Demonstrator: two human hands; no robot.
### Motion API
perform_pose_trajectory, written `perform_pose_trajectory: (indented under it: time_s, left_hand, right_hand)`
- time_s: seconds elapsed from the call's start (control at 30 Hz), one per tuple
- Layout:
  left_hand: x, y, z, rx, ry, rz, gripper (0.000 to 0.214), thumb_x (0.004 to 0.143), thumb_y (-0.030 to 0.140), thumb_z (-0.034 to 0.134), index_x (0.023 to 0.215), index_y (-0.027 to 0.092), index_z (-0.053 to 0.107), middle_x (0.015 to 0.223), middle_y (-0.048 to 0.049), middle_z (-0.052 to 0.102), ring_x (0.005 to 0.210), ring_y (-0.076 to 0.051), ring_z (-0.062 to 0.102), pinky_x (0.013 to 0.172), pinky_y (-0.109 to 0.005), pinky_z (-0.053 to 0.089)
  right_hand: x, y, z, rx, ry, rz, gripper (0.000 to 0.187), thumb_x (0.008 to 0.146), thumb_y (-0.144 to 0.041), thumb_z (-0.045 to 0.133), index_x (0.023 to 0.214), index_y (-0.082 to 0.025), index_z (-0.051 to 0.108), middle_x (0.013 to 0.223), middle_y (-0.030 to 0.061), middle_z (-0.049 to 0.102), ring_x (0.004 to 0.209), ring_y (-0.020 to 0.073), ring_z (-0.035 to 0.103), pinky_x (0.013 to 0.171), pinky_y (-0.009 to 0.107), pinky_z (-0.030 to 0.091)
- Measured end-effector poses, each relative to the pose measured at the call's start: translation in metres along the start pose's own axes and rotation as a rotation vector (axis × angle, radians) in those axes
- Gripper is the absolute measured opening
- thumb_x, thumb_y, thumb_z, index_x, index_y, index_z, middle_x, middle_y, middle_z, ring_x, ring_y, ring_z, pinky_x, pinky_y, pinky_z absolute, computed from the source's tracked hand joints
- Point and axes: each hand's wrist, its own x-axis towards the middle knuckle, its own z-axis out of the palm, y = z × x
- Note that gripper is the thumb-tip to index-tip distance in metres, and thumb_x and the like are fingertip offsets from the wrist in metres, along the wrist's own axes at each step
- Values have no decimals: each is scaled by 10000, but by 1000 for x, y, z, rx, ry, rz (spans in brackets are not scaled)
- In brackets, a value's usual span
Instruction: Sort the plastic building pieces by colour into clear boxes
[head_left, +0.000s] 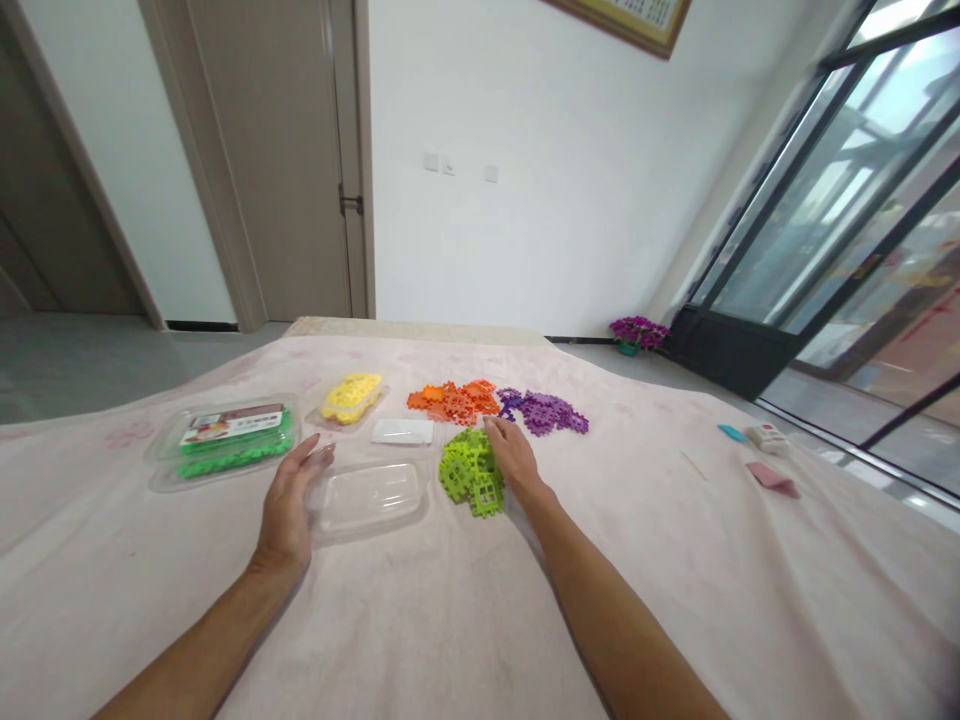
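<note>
Right hand (512,455) cupped, fingers bent over the far right side of a heap of lime-green plastic interlocking pieces with square cutouts (471,472); cannot tell if a piece is pinched. Heap sits just left of that hand, on a pale pink patterned cloth (420,620). Left hand (289,500) loosely spread, palm side to a transparent rectangular plastic tray (367,497), at its left end; rim contact unclear. Tray lies between the hands. Just beyond tray: white rectangular card (403,432). Beyond right hand: pile of orange plastic interlocking pieces (454,402), and, farther right, pile of purple plastic interlocking pieces (551,411). Beyond left hand: yellow plastic pieces in a clear container (352,397). Left of left hand: labelled clear plastic box with bright green pieces (234,440). Well right of right hand: thin pale stick, small flat blue item (732,433), small white box (768,438), folded pink item (773,479).
</note>
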Motion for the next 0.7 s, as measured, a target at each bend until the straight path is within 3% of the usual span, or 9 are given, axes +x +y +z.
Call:
perform_pose_trajectory:
  time_s: [0.1,0.2,0.4,0.57,0.7]
  left_hand:
    - [2,-4,2,17,-27,0,524,739,370,683,1237,207,663,1112,-40,730,1145,-225,639,1126,-405,375]
    - [2,-5,4,42,-84,0,552,768,395,675,1286,208,636,1075,-44,743,1132,-227,652,1123,-413,376]
    - [-2,0,7,137,-162,-26,576,750,422,698,1280,204,643,1042,-57,751,1078,-240,675,1087,-421,403]
    - [0,-2,6,159,-187,-56,552,747,428,700,1251,207,661,1039,-56,758,1077,-235,671,1071,-402,407]
    - [4,-7,6,176,-188,-48,487,729,422,717,1156,189,710,993,-59,761,1026,-228,679,974,-352,466]
  right_hand:
    - [8,8,-16,86,-44,-21,400,923,-485,475,957,-195,748,936,39,740,910,218,661,830,311,484]
    - [11,12,-29,168,-179,-81,306,832,-421,616,949,-180,764,914,39,744,856,205,666,772,289,485]
    - [7,4,-32,-45,-292,-110,184,720,-276,734,877,-193,781,862,18,730,765,160,636,697,249,455]
    - [5,-11,-38,-49,-245,-111,121,743,-255,695,833,-187,740,798,3,713,728,147,620,663,240,430]
    - [7,-18,-42,116,-89,-83,192,757,-330,685,861,-170,702,711,-3,671,646,142,584,619,250,420]
